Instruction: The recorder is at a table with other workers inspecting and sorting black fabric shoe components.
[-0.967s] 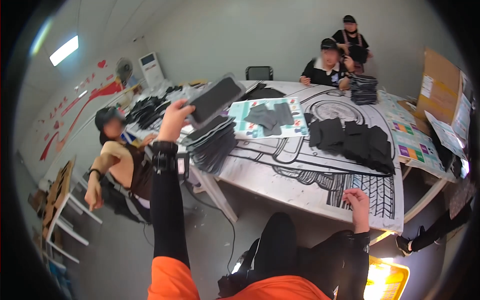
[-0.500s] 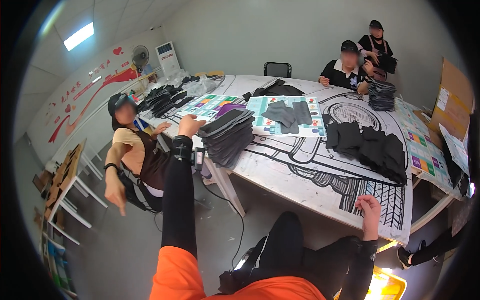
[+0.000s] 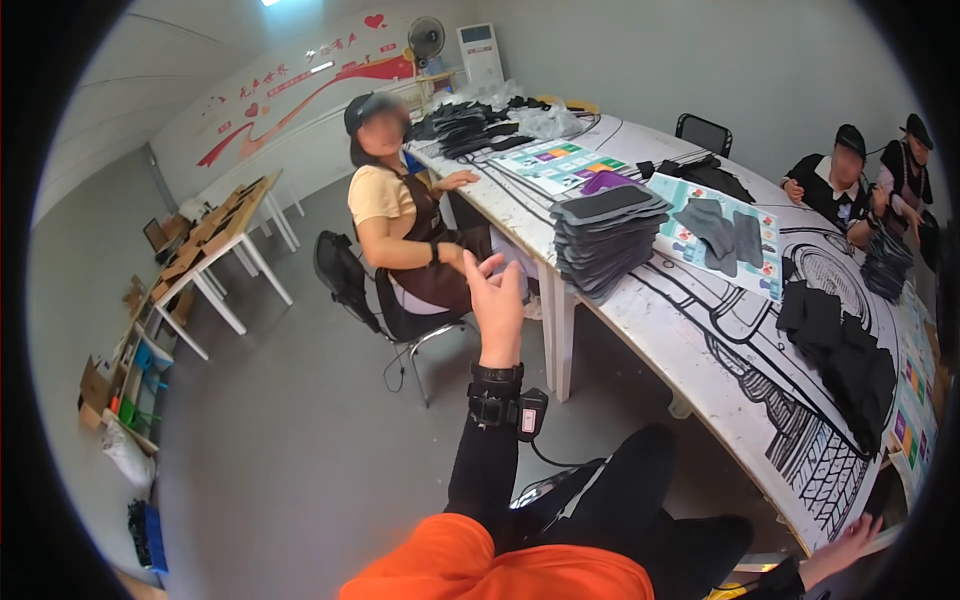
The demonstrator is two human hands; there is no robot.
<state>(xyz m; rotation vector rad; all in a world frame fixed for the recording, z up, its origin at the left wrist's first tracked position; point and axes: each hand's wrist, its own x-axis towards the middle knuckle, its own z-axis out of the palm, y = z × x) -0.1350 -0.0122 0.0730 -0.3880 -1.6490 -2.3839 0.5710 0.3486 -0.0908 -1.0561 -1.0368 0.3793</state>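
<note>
My left hand (image 3: pixel 495 312) is raised off the table's near side, with its fingers apart and nothing in them. A strap with a small box circles that wrist. Nearest to this hand on the table is a tall stack of dark grey fabric pieces (image 3: pixel 606 245). My right hand (image 3: pixel 848 550) is low at the table's near right corner. Its fingers are stretched out and hold nothing. On a printed sheet (image 3: pixel 765 282) lie a few flat grey pieces (image 3: pixel 712 228). Black folded fabric (image 3: pixel 838 355) is spread in an overlapping row farther right.
A seated co-worker (image 3: pixel 400 215) in a brown apron is just beyond my left hand. Two more people (image 3: pixel 835 190) are at the table's far right. Dark fabric heaps (image 3: pixel 465 130) cover the table's far left end. Wooden-topped tables (image 3: pixel 222 240) stand along the left wall.
The view has turned left. My left hand has moved from beside the grey stack to off the table edge, its fingers spreading. My right hand has lowered and opened. The seated co-worker's pointing arm has drawn back.
</note>
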